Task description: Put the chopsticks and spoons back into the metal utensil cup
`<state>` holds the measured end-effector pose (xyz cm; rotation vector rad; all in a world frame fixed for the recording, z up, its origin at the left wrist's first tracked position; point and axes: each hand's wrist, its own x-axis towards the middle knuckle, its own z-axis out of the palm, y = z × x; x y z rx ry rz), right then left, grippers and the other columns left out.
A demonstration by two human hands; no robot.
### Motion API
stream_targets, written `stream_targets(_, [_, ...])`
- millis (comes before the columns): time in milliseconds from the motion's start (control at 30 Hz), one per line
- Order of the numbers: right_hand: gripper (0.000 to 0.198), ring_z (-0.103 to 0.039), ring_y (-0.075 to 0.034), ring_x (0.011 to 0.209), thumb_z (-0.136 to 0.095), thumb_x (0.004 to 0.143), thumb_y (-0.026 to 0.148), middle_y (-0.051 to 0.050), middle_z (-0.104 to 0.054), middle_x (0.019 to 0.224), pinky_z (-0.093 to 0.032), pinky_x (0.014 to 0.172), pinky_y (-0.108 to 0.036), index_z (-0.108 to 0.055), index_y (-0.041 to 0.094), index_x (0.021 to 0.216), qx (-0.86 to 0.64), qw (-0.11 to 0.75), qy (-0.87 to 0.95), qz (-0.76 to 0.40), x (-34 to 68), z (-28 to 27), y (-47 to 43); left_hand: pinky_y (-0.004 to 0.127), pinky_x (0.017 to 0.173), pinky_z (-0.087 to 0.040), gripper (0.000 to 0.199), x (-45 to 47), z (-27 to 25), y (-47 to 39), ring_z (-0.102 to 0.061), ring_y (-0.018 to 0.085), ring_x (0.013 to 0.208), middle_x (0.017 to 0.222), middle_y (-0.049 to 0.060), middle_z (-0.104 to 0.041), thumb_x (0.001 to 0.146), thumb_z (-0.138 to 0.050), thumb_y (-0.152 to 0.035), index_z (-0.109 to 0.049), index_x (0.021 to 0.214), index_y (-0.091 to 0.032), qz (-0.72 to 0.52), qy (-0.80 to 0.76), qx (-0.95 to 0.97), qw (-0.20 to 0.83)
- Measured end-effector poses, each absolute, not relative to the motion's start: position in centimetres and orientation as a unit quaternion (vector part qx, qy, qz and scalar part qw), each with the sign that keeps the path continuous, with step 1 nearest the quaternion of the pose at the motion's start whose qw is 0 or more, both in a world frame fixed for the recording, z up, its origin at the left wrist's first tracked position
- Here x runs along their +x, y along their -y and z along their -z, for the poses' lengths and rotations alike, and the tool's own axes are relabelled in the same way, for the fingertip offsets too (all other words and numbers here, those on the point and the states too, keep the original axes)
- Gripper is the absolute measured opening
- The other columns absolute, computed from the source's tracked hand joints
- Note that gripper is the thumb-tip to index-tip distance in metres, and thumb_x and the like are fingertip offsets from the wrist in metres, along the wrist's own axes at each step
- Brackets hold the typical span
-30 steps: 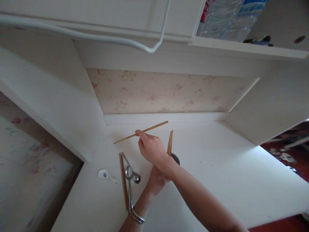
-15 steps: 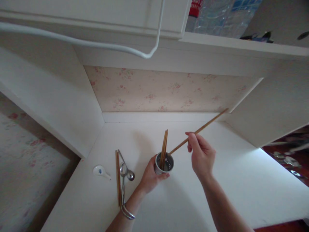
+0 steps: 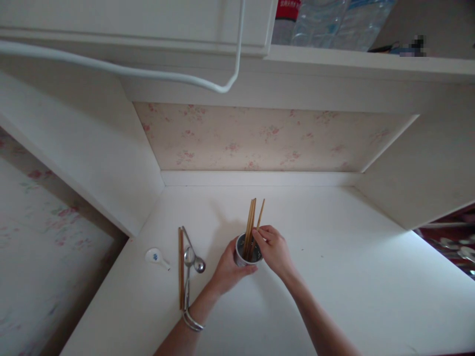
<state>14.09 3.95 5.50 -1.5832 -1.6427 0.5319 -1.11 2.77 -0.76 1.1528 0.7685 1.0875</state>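
Now, from the far left, floral wallpaper [image 3: 55, 227] meets a pale side panel [image 3: 85, 143], and beside it on the counter [image 3: 352, 287] lies a white spoon [image 3: 154, 255] with a blue motif. Next comes a pair of loose chopsticks [image 3: 180, 269], side by side, then two metal spoons [image 3: 189, 256], one lying across the other. The bangle [image 3: 193, 324] on the left wrist covers the lower end of one spoon's handle in this view. And the left hand [image 3: 228, 269] curls firmly around the metal cup [image 3: 242, 261], which sits mid-counter with a cluster of chopsticks [image 3: 250, 222] standing in it, leaning slightly. Just to their right, the right hand [image 3: 275, 249] pinches a single chopstick [image 3: 261, 212] between thumb and fingers, its lower end at the cup, those fingers hiding part of the rim. Up on the shelf [image 3: 352, 57], clear plastic bottles [image 3: 326, 22] stand to the right of a red label [image 3: 287, 9]; it carries white characters, too small and cut off to read surely. Far right, shiny objects [image 3: 465, 253] blur beyond the panel.
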Motion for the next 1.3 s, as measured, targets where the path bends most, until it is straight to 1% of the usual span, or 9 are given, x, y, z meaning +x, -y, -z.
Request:
stream_targets(300, [0.034,-0.064,-0.017,0.083,-0.048,0.094,0.036,-0.004,-0.069,0.089,-0.048,0.076,-0.027,-0.075,0.022,0.078,-0.612,0.36,0.676,-0.196,14.0,-6.0,-4.3,0.047,0.107,-0.038,0.081,-1.1,0.8,-2.7,-0.054,0.03,0.121,0.13,0.011,-0.059,0.059,-0.087,-0.025,-0.048,0.13,-0.019,-0.478,-0.339,0.509,0.631])
stream_targets(800, [0.04,-0.065,-0.016,0.077,-0.047,0.094,0.045,-0.004,-0.069,0.084,-0.05,0.072,-0.027,-0.073,0.022,0.074,-0.586,0.367,0.672,-0.264,14.1,-5.7,-4.5,0.044,0.103,-0.041,0.08,-1.3,1.2,-2.7,-0.056,0.028,0.117,0.127,0.01,-0.061,0.057,-0.087,-0.025,-0.051,0.128,-0.019,-0.474,-0.369,0.531,0.597])
stream_targets(867, [0.037,-0.066,-0.017,0.08,-0.049,0.092,0.047,-0.005,-0.069,0.091,-0.051,0.073,-0.028,-0.074,0.021,0.084,-0.58,0.384,0.653,-0.299,14.4,-5.5,-4.2,0.045,0.105,-0.04,0.081,-1.3,1.2,-2.6,-0.056,0.029,0.118,0.128,0.01,-0.061,0.057,-0.087,-0.025,-0.05,0.129,-0.02,-0.476,-0.371,0.528,0.598])
stream_targets(933, [0.038,-0.066,-0.02,0.091,-0.053,0.09,0.049,-0.008,-0.067,0.106,-0.053,0.077,-0.031,-0.07,0.021,0.109,-0.566,0.411,0.624,-0.35,15.0,-5.0,-3.7,0.046,0.105,-0.04,0.082,-1.2,1.0,-2.6,-0.055,0.029,0.12,0.13,0.01,-0.059,0.058,-0.087,-0.024,-0.05,0.131,-0.021,-0.476,-0.363,0.526,0.604])
stream_targets(1067, [0.078,-0.053,-0.024,0.125,-0.068,0.08,0.044,-0.012,-0.05,0.14,-0.044,0.103,-0.04,-0.033,0.023,0.147,-0.485,0.44,0.588,-0.474,15.5,-3.2,-1.9,0.045,0.103,-0.042,0.077,-1.4,0.0,-2.5,-0.055,0.03,0.12,0.132,0.011,-0.058,0.064,-0.084,-0.023,-0.05,0.133,-0.021,-0.46,-0.325,0.54,0.626])
stream_targets(1133, [0.104,-0.046,-0.024,0.133,-0.078,0.073,0.038,-0.013,-0.044,0.146,-0.035,0.112,-0.044,-0.013,0.025,0.152,-0.448,0.447,0.58,-0.513,15.1,-2.2,-1.0,0.043,0.102,-0.044,0.073,-1.5,-0.2,-2.6,-0.057,0.029,0.118,0.131,0.011,-0.06,0.066,-0.082,-0.024,-0.051,0.132,-0.021,-0.452,-0.332,0.553,0.616])
stream_targets(1200, [0.117,-0.046,-0.024,0.132,-0.082,0.068,0.034,-0.014,-0.045,0.145,-0.032,0.113,-0.045,-0.001,0.025,0.152,-0.444,0.464,0.564,-0.519,14.4,-1.2,-0.5,0.042,0.102,-0.044,0.071,-1.4,-0.4,-2.6,-0.057,0.029,0.117,0.129,0.011,-0.06,0.067,-0.081,-0.023,-0.051,0.131,-0.021,-0.451,-0.347,0.571,0.593])
stream_targets(1233, [0.117,-0.047,-0.024,0.131,-0.082,0.068,0.034,-0.014,-0.047,0.144,-0.033,0.113,-0.045,-0.001,0.025,0.152,-0.449,0.475,0.556,-0.513,14.1,-0.8,-0.4,0.042,0.102,-0.044,0.07,-1.4,-0.4,-2.5,-0.058,0.028,0.116,0.129,0.01,-0.061,0.067,-0.08,-0.022,-0.051,0.131,-0.022,-0.45,-0.351,0.582,0.58])
stream_targets(1300, [0.103,-0.05,-0.026,0.128,-0.081,0.069,0.034,-0.014,-0.052,0.138,-0.036,0.111,-0.045,-0.017,0.023,0.149,-0.465,0.489,0.552,-0.489,13.5,0.1,-0.4,0.04,0.101,-0.045,0.065,-1.2,-0.5,-2.3,-0.059,0.027,0.114,0.128,0.009,-0.062,0.07,-0.077,-0.019,-0.052,0.13,-0.022,-0.444,-0.358,0.61,0.55])
